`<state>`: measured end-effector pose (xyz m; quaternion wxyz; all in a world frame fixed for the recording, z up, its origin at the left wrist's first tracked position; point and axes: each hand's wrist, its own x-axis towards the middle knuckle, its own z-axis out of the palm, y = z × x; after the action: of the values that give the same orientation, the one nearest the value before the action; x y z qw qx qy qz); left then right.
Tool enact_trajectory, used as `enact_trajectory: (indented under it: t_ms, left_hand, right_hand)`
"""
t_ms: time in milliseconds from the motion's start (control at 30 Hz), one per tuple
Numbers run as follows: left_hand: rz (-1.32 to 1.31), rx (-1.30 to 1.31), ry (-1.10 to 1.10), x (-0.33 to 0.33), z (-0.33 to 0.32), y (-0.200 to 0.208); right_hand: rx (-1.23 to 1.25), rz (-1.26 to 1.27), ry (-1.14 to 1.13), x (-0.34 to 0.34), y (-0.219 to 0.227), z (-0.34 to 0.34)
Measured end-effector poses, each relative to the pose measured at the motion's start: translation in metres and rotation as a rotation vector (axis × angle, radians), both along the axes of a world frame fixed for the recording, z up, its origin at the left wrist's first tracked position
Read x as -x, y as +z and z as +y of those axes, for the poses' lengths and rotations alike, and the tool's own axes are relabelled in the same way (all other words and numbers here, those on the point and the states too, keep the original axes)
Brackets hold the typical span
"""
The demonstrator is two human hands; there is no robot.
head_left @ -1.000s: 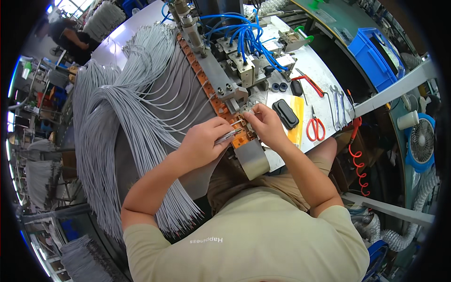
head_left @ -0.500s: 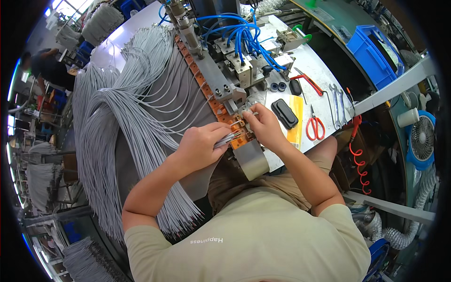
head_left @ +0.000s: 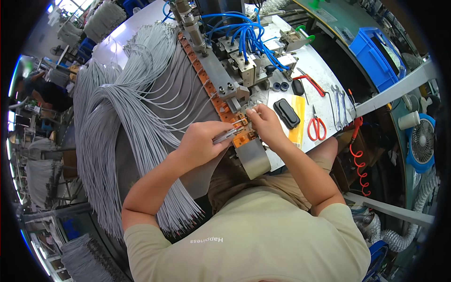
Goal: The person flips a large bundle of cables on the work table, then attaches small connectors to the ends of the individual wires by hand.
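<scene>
My left hand (head_left: 204,141) is closed round a few grey cables (head_left: 224,136), whose ends point right, at the orange fixture strip (head_left: 243,137). Across the strip, my right hand (head_left: 264,123) has thumb and index finger pinched together at the strip's right edge; whatever lies between the fingertips is too small to make out. The orange strip runs up and away to the left under a metal machine bar (head_left: 213,77). Single grey cables lead from slots along it to a big bundle of grey cables (head_left: 134,105) on the left.
Blue air tubes (head_left: 244,33) loop over the machine. On the white tabletop to the right lie a black case (head_left: 286,113), red-handled scissors (head_left: 316,128), wrenches (head_left: 339,107) and red-handled pliers (head_left: 311,82). A blue crate (head_left: 376,58) and a blue fan (head_left: 422,138) stand farther right. Another person is at far left.
My left hand has shifted slightly right and up, bringing the cable ends closer over the orange strip. My right hand stays pinched at nearly the same place.
</scene>
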<state>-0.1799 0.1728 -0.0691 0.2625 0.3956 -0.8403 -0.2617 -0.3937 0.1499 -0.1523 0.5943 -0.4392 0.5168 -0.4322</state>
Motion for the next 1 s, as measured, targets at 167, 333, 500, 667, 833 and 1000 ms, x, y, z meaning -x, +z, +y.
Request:
enact_trajectory:
  t_ms: [167, 333, 500, 667, 833, 1000]
  left_hand:
    - [0.071, -0.241, 0.057, -0.004, -0.004, 0.008]
    - [0.289, -0.611, 0.056, 0.001, -0.004, 0.009]
    - [0.141, -0.350, 0.041, 0.001, -0.003, 0.005]
    - [0.141, -0.242, 0.078, -0.003, -0.003, -0.003]
    - [0.100, -0.299, 0.077, -0.003, -0.001, 0.002]
    - [0.068, -0.236, 0.031, -0.003, -0.003, 0.004]
  right_hand:
    - [0.266, 0.159, -0.109, 0.002, 0.038, 0.028]
    - [0.639, 0.423, 0.013, -0.008, 0.049, 0.055]
    - [0.868, 0.556, 0.025, -0.011, 0.045, 0.050]
    - [0.712, 0.448, 0.064, -0.012, 0.043, 0.054]
    - [0.793, 0.518, 0.094, -0.011, 0.047, 0.051]
    - [0.598, 0.433, 0.143, -0.011, 0.051, 0.051]
